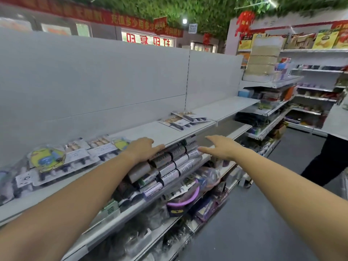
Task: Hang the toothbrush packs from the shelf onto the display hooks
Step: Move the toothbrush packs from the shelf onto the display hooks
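Observation:
Several toothbrush packs [186, 119] lie flat on the white top shelf [150, 131], a little past both hands. More toothbrush packs [79, 157], some with yellow cartoon cards, lie on the same shelf at the left. My left hand [143, 147] rests on the shelf's front edge with its fingers straight, holding nothing. My right hand [218, 146] hovers open in front of the shelf edge, fingers pointing left. No display hooks show on the bare grey back panel [94, 78].
Stacked silver and dark boxes [169, 164] fill the shelf below my hands, with bagged goods lower down. A person in dark clothing [327, 159] stands in the aisle at right. More stocked shelves [310, 87] run along the back right.

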Demonstrator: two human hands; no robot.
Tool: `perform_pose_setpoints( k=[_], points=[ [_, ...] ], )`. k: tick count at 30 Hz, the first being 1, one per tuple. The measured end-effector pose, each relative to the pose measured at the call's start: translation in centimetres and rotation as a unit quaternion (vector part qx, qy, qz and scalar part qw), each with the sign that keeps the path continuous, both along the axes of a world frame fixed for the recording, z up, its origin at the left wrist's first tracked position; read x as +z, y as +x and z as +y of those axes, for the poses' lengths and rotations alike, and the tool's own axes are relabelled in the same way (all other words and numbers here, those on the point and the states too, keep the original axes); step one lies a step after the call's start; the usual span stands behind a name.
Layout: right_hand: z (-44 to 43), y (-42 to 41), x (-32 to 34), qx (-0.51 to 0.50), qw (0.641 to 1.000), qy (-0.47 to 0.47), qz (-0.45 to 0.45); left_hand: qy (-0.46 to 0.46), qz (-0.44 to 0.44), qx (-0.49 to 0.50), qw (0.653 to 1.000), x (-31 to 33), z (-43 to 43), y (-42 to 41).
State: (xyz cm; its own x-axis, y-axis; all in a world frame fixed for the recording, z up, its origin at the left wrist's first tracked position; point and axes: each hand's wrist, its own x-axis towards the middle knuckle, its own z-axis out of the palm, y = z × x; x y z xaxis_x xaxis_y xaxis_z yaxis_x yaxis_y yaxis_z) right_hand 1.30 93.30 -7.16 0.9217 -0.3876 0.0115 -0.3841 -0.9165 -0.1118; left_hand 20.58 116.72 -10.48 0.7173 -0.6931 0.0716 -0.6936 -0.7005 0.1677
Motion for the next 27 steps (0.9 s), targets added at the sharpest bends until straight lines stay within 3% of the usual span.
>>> perform_pose_setpoints(
  k=[12, 21, 27],
  points=[
    [-15.8, 15.2, 0.0, 0.042, 0.999, -0.018, 0.021, -0.018, 0.039, 0.091, 0.995, -2.0, -13.1, 13.0],
    [-25.0, 23.2, -1.5, 0.015, 0.999, 0.02, 0.032, 0.009, 0.087, 0.171, 0.981, -3.2, -19.0, 17.1],
    [-31.0, 29.1, -2.6, -0.001, 0.998, 0.042, 0.05, 0.029, 0.054, 0.242, 0.968, -3.7, -22.4, 17.8]
  ],
)
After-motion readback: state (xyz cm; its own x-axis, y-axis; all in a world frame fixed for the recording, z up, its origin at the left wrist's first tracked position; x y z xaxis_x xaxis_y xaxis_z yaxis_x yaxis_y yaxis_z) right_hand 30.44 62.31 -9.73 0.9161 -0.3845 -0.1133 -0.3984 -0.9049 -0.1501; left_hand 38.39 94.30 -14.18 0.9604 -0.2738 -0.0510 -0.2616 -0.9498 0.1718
